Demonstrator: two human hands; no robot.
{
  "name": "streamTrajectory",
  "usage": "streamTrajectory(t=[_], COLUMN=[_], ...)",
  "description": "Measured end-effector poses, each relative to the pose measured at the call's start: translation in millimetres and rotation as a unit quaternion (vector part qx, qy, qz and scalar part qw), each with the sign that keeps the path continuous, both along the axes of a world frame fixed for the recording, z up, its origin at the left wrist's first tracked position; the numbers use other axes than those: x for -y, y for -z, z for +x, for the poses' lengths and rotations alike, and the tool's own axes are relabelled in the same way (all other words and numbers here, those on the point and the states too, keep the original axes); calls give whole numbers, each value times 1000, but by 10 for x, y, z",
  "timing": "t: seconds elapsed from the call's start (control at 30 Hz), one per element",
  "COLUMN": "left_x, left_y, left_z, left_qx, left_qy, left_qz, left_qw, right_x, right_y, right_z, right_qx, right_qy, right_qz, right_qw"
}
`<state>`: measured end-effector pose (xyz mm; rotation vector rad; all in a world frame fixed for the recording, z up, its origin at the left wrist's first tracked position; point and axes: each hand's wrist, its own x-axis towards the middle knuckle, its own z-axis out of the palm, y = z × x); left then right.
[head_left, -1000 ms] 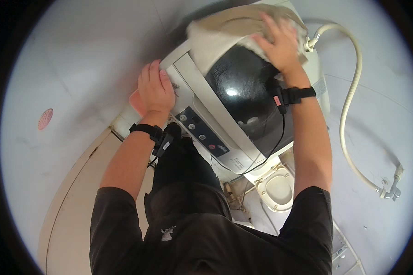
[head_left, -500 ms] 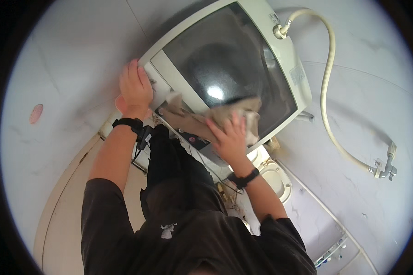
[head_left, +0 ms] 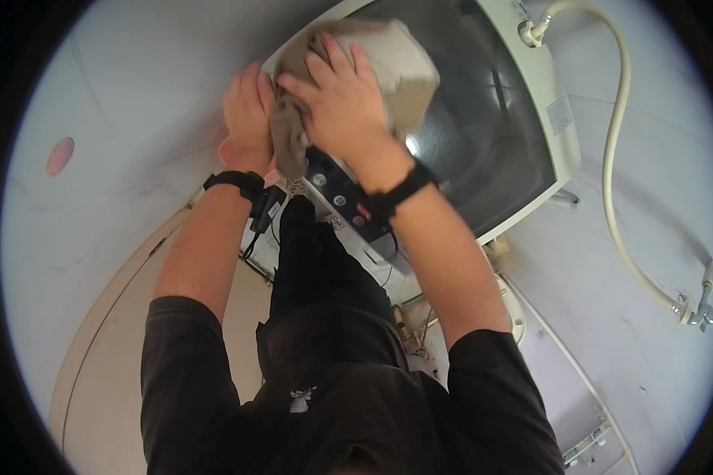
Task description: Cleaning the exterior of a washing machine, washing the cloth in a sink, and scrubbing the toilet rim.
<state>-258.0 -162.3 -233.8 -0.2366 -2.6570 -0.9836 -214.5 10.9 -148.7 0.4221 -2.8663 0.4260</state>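
Observation:
A white washing machine [head_left: 563, 150] with a dark, see-through lid [head_left: 483, 111] stands in front of me. My right hand [head_left: 345, 107] lies over a beige-grey cloth [head_left: 412, 75], fingers spread, pressing it onto the lid's left part and the machine's left front corner. A loose fold of the cloth hangs over the end of the dark control panel [head_left: 339, 198]. My left hand [head_left: 249, 111] rests against the machine's left edge, its fingers stretched out close to the cloth and holding nothing. The cloth hides the surface beneath it.
A cream hose [head_left: 616, 158] runs from the machine's back right to a wall tap [head_left: 701, 317]. A toilet [head_left: 511, 305] is partly hidden behind my right forearm. A pink object [head_left: 228, 152] shows beside my left wrist. A pink oval drain cover [head_left: 60, 157] sits at the left.
My right hand has slid the cloth from the lid's near right part across to its left part, beside my left hand. The whole view has shifted slightly.

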Motion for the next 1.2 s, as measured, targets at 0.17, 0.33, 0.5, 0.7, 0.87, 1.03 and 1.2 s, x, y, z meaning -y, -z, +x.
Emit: streamTrajectory(t=[0.17,0.33,0.5,0.7,0.87,1.03,1.2], left_x=[-21,-2,-83,-64,-80,-157,-139], left_y=[-76,-17,-104,-148,-167,-206,-160], left_z=[18,-17,57,37,69,128,160], left_qx=[9,-48,-5,-4,12,39,23], left_qy=[13,0,-3,15,20,32,40], left_qz=[27,22,7,7,14,13,8], left_qw=[1000,999,1000,1000,1000,999,999], right_x=[-178,-489,-730,-377,-742,-1808,-1113], right_y=[7,69,236,-120,-129,-11,169], right_z=[549,2417,3383,1485,128,108,1227], right_qx=[9,111,158,121,8,-47,-20], right_qy=[-49,95,253,113,50,283,510], right_qz=[-15,44,47,72,46,11,35], right_qw=[999,988,953,983,998,958,859])
